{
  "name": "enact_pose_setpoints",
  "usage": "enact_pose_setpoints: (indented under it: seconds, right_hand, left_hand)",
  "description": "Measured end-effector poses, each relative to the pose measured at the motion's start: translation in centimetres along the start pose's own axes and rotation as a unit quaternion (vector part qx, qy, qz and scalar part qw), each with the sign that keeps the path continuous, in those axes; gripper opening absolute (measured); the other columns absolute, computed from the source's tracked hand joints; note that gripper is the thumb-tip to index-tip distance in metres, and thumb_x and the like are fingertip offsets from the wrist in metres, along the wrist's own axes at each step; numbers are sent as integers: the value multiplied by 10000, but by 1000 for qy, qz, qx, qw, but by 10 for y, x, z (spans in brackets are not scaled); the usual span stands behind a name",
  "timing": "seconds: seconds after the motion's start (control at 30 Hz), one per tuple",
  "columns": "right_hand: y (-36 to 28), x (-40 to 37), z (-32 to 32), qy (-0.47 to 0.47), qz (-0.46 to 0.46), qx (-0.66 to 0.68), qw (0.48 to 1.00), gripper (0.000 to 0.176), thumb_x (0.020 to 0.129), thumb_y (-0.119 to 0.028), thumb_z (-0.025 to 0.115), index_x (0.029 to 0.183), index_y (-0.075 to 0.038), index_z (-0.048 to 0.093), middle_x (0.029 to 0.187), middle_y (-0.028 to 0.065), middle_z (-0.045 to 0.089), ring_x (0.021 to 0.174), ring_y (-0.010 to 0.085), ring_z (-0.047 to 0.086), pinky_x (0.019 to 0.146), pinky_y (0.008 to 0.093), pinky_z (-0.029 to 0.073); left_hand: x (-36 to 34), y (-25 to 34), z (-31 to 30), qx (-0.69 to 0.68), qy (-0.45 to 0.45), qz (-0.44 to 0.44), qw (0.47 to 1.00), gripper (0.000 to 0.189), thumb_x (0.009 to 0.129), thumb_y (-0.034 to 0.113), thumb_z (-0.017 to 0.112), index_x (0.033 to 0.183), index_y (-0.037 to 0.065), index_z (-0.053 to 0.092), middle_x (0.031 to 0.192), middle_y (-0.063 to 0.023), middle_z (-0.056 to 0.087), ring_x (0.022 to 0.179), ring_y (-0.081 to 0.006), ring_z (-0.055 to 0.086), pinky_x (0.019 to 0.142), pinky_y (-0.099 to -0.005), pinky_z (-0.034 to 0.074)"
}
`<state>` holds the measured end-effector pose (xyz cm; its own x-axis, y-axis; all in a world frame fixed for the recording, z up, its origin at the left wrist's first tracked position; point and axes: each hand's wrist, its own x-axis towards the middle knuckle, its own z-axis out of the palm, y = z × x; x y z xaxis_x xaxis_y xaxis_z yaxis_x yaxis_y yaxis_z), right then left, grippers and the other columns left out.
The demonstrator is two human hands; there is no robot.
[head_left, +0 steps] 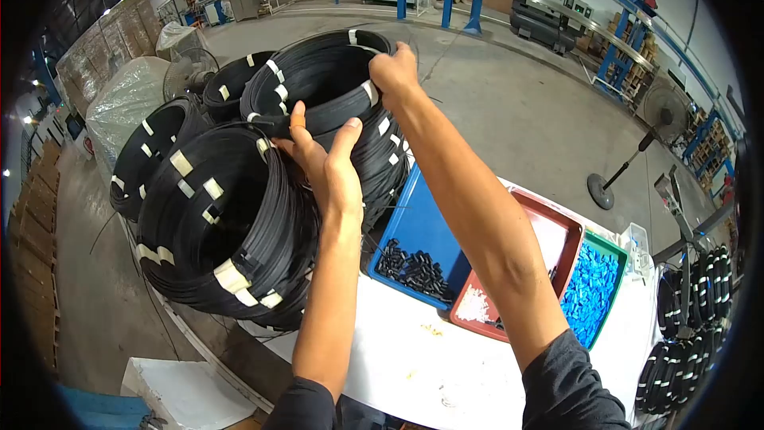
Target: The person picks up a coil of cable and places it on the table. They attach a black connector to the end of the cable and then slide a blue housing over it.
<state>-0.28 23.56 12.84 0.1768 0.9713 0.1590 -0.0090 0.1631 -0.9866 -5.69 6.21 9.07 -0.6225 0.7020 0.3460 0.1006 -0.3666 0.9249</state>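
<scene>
A tall stack of black cable coils stands at the table's far left, bound with pale tape. My right hand is closed around the right rim of its top coil. At the coil's near side is my left hand, thumb and index finger raised against it and the other fingers bent low, partly hidden. A wrap shows on the left index finger. Just left of that hand, another stack of black coils carries several pale tape bands.
A blue tray holds short black pieces, a red tray whitish ones, and a green tray blue ones. More coils stand behind. A floor fan and hanging cable coils are at right.
</scene>
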Motion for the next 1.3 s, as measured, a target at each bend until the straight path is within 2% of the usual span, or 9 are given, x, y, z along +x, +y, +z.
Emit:
enact_pose_setpoints:
  seconds: [0.13,0.23,0.3,0.43,0.53,0.57,0.67,0.83,1.3]
  right_hand:
    - [3,-13,-48,-29,-17,144,989,874,757,121,522,1584,-5,268,1117,237,611,795,267,627,602,426,549]
    - [-8,-72,-113,-8,-3,271,962,895,720,194,493,1572,-11,310,1192,226,582,861,253,650,587,344,545]
    - [11,-88,-168,-16,-5,340,940,866,737,203,467,1563,9,295,1169,204,587,914,270,679,668,374,577]
    - [40,-176,-283,-103,-30,310,945,885,692,168,424,1554,-6,327,1416,286,490,1301,448,574,653,247,572]
    - [69,-241,-338,-86,-71,297,948,939,598,144,418,1530,48,355,1463,271,489,1385,360,522,1079,384,537]
    - [78,-267,-353,-87,-72,272,956,968,575,131,429,1536,62,337,1477,253,488,1408,314,502,1216,441,397]
    - [116,-337,-390,-70,-71,226,969,1009,569,104,460,1563,38,302,1505,214,480,1439,289,466,1188,423,431]
    - [172,-428,-439,-76,-23,136,988,1006,599,106,518,1580,2,319,1513,127,476,1413,217,475,1235,363,334]
    - [236,-542,-474,-1,-41,-56,998,829,692,34,522,1513,69,411,1561,197,444,1475,273,403,1234,374,266]
  left_hand:
    - [-40,-18,3,-140,-40,54,988,832,898,327,718,1569,62,303,1662,-262,118,1558,-410,-5,1226,-518,108]
    - [-91,-39,2,-128,-21,190,973,766,879,328,637,1495,-23,346,1616,-213,247,1471,-341,212,1087,-442,284]
    - [-124,-61,-7,-104,-15,304,947,597,915,235,526,1449,36,347,1561,-205,336,1381,-361,359,1053,-427,342]
    - [-170,-81,-36,-376,-112,124,912,779,993,604,496,1593,160,270,1661,-239,209,1400,-397,432,1085,-457,392]
    - [-188,-86,-65,-557,-337,-33,758,815,955,650,569,1601,216,328,1691,-247,120,1434,-423,391,1112,-513,391]
    - [-204,-78,-71,-533,-341,-69,771,938,928,691,577,1649,242,180,1697,-238,93,1403,-412,439,1034,-504,475]
    - [-253,-93,-103,-390,-326,-88,857,969,926,497,682,1654,259,90,1692,-228,138,1191,-306,604,794,-420,586]
    - [-367,-114,-157,-214,-277,-124,929,953,932,110,686,1648,184,62,1426,-44,466,1100,-220,568,771,-357,543]
    - [-457,-172,-210,10,-331,25,943,770,904,-66,528,1551,-6,114,1507,-294,345,1386,-364,391,1205,-453,230]
